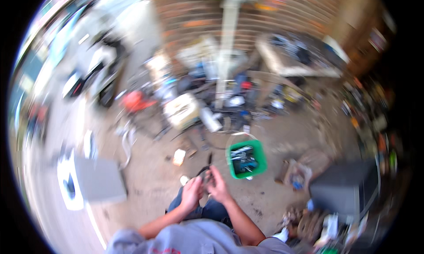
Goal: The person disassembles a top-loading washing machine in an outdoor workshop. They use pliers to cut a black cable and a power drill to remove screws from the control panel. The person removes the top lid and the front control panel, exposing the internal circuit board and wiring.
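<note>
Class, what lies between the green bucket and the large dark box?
In the head view, a small brown carton with something blue inside lies between the green bucket and the large dark box.

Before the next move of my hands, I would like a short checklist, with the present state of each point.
1. Left hand and right hand both in view: ok.
2. Dark object between the hands: ok.
3. Firm grip on it: cannot tell, blurred.
4. Green bucket upright, apart from the right hand: ok.
5. Sharp edges among the bucket's contents: cannot tell.
6. Ground toward the brick wall uncluttered: not ok, many things lie there.
</note>
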